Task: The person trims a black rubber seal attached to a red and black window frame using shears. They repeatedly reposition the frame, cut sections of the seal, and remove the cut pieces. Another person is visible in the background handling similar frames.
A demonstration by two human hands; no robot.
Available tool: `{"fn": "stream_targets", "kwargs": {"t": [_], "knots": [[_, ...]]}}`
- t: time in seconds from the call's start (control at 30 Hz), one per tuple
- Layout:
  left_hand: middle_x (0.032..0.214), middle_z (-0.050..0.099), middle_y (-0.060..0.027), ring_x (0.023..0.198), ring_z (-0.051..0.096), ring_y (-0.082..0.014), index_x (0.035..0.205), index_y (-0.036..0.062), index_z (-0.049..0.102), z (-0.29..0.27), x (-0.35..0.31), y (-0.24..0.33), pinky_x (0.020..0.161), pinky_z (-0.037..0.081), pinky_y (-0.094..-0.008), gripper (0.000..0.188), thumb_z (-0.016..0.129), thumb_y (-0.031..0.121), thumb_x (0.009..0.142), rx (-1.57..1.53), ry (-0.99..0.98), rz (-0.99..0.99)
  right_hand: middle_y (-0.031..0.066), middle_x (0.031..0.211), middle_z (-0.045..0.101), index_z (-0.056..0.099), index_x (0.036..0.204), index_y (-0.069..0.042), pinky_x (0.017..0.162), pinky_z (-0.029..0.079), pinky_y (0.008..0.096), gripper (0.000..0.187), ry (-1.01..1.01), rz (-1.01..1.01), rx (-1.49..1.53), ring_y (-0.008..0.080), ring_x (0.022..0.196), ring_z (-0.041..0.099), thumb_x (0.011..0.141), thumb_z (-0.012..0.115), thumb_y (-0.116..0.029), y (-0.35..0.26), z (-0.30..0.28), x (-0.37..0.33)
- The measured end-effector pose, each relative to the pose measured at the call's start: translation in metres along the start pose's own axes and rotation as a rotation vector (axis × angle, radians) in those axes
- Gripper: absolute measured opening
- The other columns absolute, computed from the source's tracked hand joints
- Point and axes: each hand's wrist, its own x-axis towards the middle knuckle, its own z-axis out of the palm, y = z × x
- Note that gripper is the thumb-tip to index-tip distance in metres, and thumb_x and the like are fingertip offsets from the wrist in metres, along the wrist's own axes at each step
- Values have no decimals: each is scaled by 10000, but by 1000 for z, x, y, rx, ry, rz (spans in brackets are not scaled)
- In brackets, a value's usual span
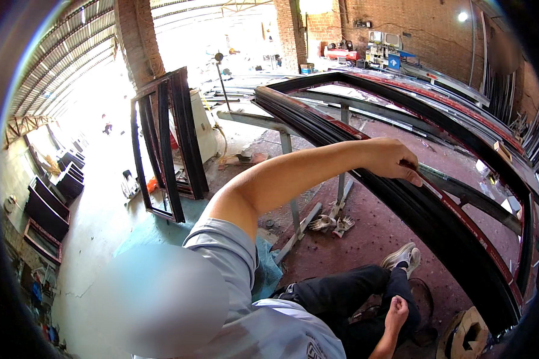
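A large black window or door frame (455, 251) with reddish strips along its edge lies across metal supports on the right. Over its near long side reaches my left arm. My left hand (394, 159) rests at that side, its fingers bent down and pressed together against the edge. Whatever is between those fingertips is too small or hidden to make out. Lower down, close to my dark trousers, is my right hand (396, 311), apart from the frame. Its fingers are curled into a pinch, and I cannot make out what is in them.
Metal stand legs (294, 210) hold up the frame. A pair of work gloves (332, 224) lies on the reddish floor beneath. More dark frames (172, 140) stand upright at the left. Long metal profiles (461, 99) are stacked behind. An open cardboard box (466, 336) sits at lower right.
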Motion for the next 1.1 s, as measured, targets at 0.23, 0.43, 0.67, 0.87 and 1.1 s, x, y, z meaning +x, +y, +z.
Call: {"fn": "stream_targets", "kwargs": {"t": [0.23,0.43,0.67,0.87,1.1], "knots": [[879,697,-146,863,673,-334,1011,77,724,2,9,20,755,519,-420,697,600,734,813,88,56,-53,179,1088,701,673,1132,30,874,519,364,372,-11,-27,-12,284,1019,679,928,642,-280,-9,2,4],[771,665,-94,674,594,-187,1041,51,721,19,37,33,626,457,-336,570,632,593,888,-50,-78,40,161,1005,715,713,1081,-34,821,544,348,338,73,-45,-123,263,926,704,899,670,-315,-8,-6,-1],[980,667,-130,897,604,-193,1114,-33,650,18,28,51,840,475,-316,454,714,349,876,-68,-27,-144,142,1026,684,695,1045,-36,822,525,416,325,60,-64,-66,319,954,665,915,644,-329,8,0,2],[961,623,-86,903,569,-169,1116,-3,621,6,10,18,878,452,-301,364,684,239,852,-70,37,-228,138,960,680,689,987,-50,773,528,396,286,115,-151,-72,317,891,668,902,650,-321,6,4,3],[927,605,-77,871,565,-164,1084,-14,605,12,20,33,840,454,-299,392,675,310,875,-96,8,-179,155,1023,681,683,1021,-21,814,528,393,313,78,-111,-107,321,942,668,918,634,-313,4,-4,-1]]}}
